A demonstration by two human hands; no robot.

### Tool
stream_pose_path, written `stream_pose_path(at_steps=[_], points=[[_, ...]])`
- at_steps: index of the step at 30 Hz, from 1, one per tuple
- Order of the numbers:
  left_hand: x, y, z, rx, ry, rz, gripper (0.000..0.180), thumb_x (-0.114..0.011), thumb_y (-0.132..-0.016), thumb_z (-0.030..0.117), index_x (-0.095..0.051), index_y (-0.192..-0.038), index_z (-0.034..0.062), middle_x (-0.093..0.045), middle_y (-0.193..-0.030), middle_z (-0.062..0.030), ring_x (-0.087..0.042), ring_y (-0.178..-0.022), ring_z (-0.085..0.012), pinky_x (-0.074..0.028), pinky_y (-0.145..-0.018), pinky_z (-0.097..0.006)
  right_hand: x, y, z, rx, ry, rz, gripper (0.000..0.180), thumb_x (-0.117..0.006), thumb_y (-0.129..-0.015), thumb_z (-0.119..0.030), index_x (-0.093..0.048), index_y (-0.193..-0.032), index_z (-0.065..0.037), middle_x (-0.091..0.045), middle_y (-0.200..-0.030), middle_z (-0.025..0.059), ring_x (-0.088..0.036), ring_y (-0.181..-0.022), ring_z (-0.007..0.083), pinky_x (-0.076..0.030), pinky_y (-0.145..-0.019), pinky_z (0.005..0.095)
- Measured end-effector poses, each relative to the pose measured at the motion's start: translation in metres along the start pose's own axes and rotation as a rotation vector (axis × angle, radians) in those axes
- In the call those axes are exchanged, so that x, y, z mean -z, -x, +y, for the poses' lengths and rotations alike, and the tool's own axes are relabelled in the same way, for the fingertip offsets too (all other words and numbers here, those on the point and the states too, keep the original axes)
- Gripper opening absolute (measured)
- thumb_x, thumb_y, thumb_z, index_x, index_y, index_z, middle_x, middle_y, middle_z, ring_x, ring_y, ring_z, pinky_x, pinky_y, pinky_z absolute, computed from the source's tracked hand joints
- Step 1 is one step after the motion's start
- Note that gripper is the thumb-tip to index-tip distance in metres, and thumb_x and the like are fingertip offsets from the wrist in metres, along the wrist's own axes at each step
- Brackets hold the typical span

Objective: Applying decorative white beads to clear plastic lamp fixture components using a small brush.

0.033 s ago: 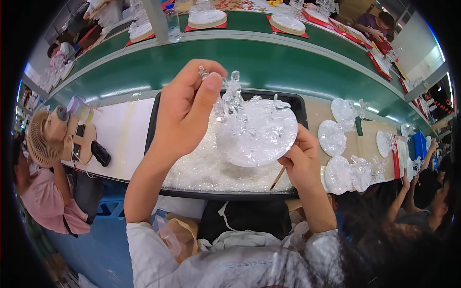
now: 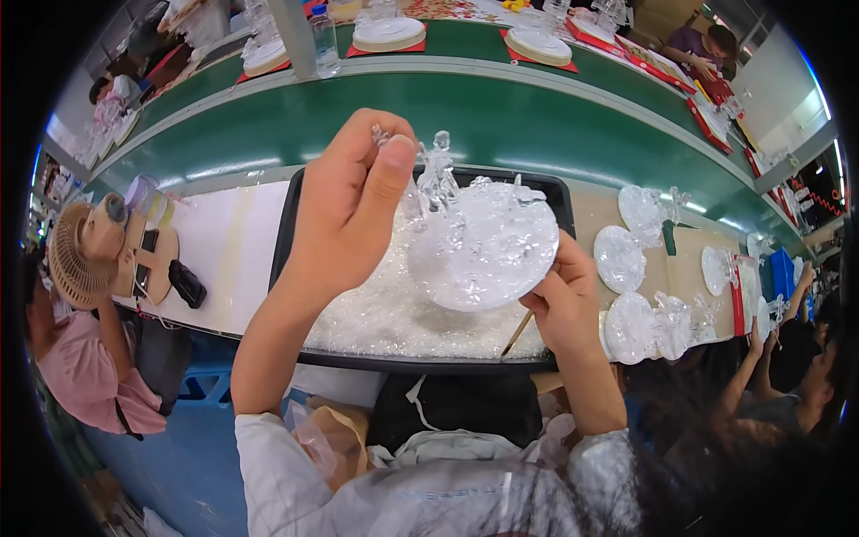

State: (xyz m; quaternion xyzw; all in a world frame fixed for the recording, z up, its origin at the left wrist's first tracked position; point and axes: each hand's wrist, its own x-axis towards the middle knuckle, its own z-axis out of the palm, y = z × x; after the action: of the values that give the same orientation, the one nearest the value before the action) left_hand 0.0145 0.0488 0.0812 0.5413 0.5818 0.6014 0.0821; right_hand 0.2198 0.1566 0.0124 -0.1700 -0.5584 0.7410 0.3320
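Above a black tray [image 2: 429, 365] of white, glittery flakes [image 2: 376, 318], I hold up a clear figurine on a round white base [image 2: 483, 264]. Its surface is lumpy, with a small clear figure [image 2: 438, 174] standing at the back left. My left hand [image 2: 344, 210] pinches a thin clear part of the figurine between thumb and fingers. On the other side, my right hand [image 2: 568, 295] grips the rim of the base, which is tilted toward me. A thin brush [image 2: 516, 335] also sticks out from under my right fingers, pointing down at the flakes.
Several similar figurines [image 2: 619, 259] stand on the cardboard-covered bench at right. To the left are a beige fan [image 2: 76, 255] and a black object [image 2: 187, 285]. A green ledge [image 2: 429, 107] runs behind the tray. Co-workers sit on both sides.
The figurine has turned slightly, and its base has shifted a little to the right. Both hands keep their hold.
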Motion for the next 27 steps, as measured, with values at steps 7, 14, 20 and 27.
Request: stream_pose_path(at_steps=[7, 14, 20, 27], points=[[0.008, 0.010, -0.004, -0.209, -0.381, 0.189, 0.019, -0.054, -0.099, 0.022, -0.054, -0.093, 0.0043, -0.047, -0.054, -0.0025, -0.048, -0.046, -0.0136, -0.038, -0.048, -0.027, 0.015, 0.002, -0.017, 0.363, -0.399, 0.306, 0.066, -0.048, -0.080, 0.003, -0.032, -0.144, 0.006, -0.043, -0.143, 0.0299, -0.054, -0.084, 0.0148, -0.042, -0.054, 0.0164], [0.004, 0.015, -0.014, -0.342, -0.718, 0.173, 0.022, -0.061, -0.093, 0.022, -0.054, -0.077, 0.0080, -0.045, -0.050, -0.0021, -0.046, -0.040, -0.0191, -0.037, -0.041, -0.030, 0.045, 0.005, -0.008, 0.382, -0.749, 0.164, 0.050, -0.039, -0.093, -0.006, -0.037, -0.141, 0.009, -0.042, -0.144, 0.0314, -0.050, -0.097, 0.0185, -0.042, -0.062, 0.0181], [0.002, 0.018, -0.016, -0.367, -0.774, 0.166, 0.024, -0.064, -0.089, 0.021, -0.051, -0.072, 0.0092, -0.044, -0.050, -0.0013, -0.045, -0.039, -0.0183, -0.035, -0.039, -0.031, 0.033, 0.007, -0.009, 0.507, -0.558, 0.342, 0.040, -0.040, -0.096, -0.006, -0.048, -0.133, 0.004, -0.048, -0.142, 0.0250, -0.046, -0.065, 0.0103, -0.033, -0.051, 0.0172], [0.002, 0.021, -0.014, -0.355, -0.815, 0.074, 0.020, -0.056, -0.096, 0.017, -0.057, -0.080, 0.0050, -0.046, -0.051, -0.0034, -0.048, -0.042, -0.0195, -0.035, -0.043, -0.031, 0.037, 0.009, -0.017, 0.378, -0.725, 0.184, 0.035, -0.037, -0.095, -0.005, -0.049, -0.124, 0.010, -0.044, -0.145, 0.0249, -0.035, -0.049, 0.0041, -0.029, -0.044, 0.0192]])
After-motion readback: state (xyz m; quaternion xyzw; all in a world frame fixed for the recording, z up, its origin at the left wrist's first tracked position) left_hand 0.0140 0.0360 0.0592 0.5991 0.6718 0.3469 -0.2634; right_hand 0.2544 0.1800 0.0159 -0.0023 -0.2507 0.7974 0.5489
